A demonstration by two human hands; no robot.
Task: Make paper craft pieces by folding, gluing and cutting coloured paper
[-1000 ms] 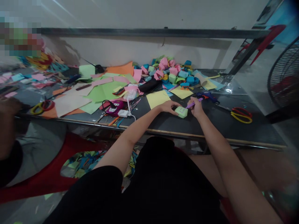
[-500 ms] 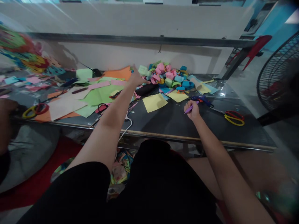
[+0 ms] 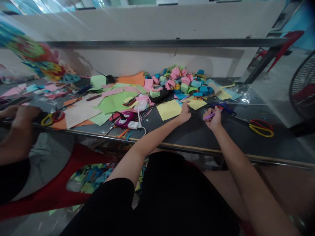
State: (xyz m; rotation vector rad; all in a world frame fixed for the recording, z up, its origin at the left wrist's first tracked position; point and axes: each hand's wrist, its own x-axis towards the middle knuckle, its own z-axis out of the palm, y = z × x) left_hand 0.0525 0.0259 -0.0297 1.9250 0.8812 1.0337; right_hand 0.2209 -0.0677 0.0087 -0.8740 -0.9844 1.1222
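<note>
My right hand (image 3: 213,120) is closed around a slim purple pen (image 3: 209,116), held low over the dark tabletop. To its left, my left hand (image 3: 185,114) has its index finger stretched out, the other fingers partly curled, at the near edge of a small yellow sheet (image 3: 198,104). I see nothing in it. Another yellow sheet (image 3: 168,109) lies left of that hand. Just beyond my right hand is a blue tool (image 3: 225,107), perhaps a glue gun. A heap of folded paper pieces (image 3: 184,80) in pink, blue and green sits behind both hands.
Scissors (image 3: 261,127) with red and yellow handles lie at right. Loose coloured sheets (image 3: 110,100) and a purple power strip (image 3: 126,119) with a white plug cover the left side. A co-worker's hands (image 3: 27,113) rest at far left. A fan (image 3: 304,88) stands right.
My left hand has come back from the far sheets beside the heap and moved right to the yellow sheet. My right hand still grips the pen. The view has turned slightly left.
</note>
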